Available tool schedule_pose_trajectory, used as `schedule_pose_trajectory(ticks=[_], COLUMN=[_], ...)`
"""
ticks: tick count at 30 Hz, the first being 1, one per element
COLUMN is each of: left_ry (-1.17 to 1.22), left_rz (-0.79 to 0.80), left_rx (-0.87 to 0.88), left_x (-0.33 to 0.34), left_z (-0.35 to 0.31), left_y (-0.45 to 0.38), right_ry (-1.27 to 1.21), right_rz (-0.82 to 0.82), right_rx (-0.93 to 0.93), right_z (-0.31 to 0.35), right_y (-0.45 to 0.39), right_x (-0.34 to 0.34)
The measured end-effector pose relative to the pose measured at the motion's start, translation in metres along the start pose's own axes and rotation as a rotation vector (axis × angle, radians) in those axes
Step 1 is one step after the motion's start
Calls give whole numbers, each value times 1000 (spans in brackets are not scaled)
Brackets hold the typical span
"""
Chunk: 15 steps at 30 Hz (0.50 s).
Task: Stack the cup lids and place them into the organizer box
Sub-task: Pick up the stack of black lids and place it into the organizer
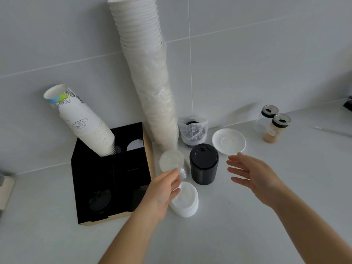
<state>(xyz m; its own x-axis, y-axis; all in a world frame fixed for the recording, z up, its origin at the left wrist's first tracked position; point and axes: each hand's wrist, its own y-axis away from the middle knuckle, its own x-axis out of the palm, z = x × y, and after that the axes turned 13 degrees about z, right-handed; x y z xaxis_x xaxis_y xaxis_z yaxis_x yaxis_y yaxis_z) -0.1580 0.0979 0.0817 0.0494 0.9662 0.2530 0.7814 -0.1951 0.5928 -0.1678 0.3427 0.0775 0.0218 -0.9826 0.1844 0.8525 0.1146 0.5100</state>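
While right hand (253, 176) open, left grip (163, 189) on clear lids (171, 161)

A white counter (247, 225) carries the black organizer box (110, 187), lid stacks (203, 164), saucer (228, 141) and jars (274, 128).

1. A wall of large pale grey tiles (266, 54) with thin light grout lines fills the back.
2. A smooth white countertop (247, 225) meets it below.
3. Lighting is soft and even.

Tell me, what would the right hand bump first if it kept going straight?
Probably the black lid stack. The right hand is open, fingers pointing left toward it, though depth is unclear.
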Motion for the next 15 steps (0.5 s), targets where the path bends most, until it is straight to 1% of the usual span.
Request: schedule_pose_trajectory(ticks=[4, 9, 12, 15], left_ry=[-89, -287, -369, -400], left_rz=[-2, -19, -45, -47], left_rx=[-29, -76, -62, -54], left_x=[13, 31, 34, 39], left_z=[-5, -7, -5, -7], left_y=[-29, -56, -68, -75], right_ry=[90, 229, 314, 328], right_rz=[17, 75, 117, 150], right_rx=[12, 16, 42, 50], right_z=[7, 6, 5, 4], right_y=[-23, -55, -69, -83], right_x=[1, 4, 11, 16])
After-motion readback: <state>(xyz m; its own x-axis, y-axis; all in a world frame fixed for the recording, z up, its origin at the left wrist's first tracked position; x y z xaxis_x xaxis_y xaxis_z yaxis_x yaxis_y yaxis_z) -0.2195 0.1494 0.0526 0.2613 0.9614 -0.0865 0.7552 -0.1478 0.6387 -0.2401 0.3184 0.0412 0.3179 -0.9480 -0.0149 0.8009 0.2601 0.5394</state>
